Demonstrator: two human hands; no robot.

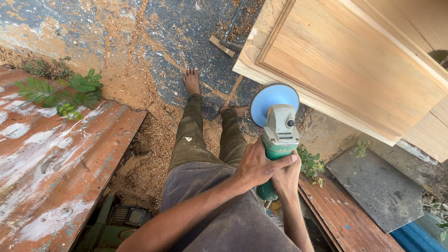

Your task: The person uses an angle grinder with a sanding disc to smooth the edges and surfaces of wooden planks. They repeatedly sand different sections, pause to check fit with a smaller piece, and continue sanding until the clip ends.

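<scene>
Two hands grip one tool, but the largest thing in view is the pale wooden panel (354,70), a framed door-like piece with a raised border, lying tilted just beyond the fingers, its lower edge near the tool's disc. Off to the far side of the left-hand fingers lies a rusty corrugated metal sheet (51,163), with a fern-like green plant (65,93) at its upper edge. Sawdust covers the ground (149,46) past the person's bare feet.

Smaller still is the angle grinder (276,140): a green body, a grey gear head and a round light-blue sanding disc (270,100) facing up, just clear of the panel. The left hand (256,165) wraps its fingers fully closed around the green body; the right hand (287,179) clasps it from the other side, fingers curled tight directly below the left-hand fingers.
</scene>
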